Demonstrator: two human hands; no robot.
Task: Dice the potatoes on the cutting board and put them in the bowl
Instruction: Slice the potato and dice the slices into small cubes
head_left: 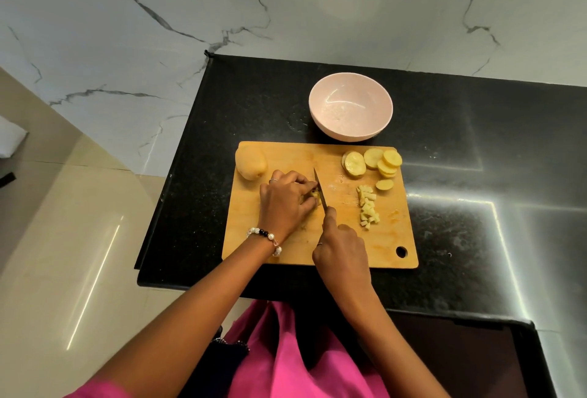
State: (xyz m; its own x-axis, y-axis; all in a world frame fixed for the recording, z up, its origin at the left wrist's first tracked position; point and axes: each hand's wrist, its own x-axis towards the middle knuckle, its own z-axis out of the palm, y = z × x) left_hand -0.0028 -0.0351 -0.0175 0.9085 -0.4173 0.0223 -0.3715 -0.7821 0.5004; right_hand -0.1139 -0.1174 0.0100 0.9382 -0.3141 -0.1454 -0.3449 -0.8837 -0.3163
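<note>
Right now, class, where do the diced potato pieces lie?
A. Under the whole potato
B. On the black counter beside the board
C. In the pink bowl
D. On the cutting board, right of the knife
D: the dice lie in a small heap on the board, to the right of the knife, while the bowl holds no potato.

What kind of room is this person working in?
Most likely a home kitchen: a black stone counter against marble-look walls, with a wooden cutting board of potato slices and a pink bowl.
</note>
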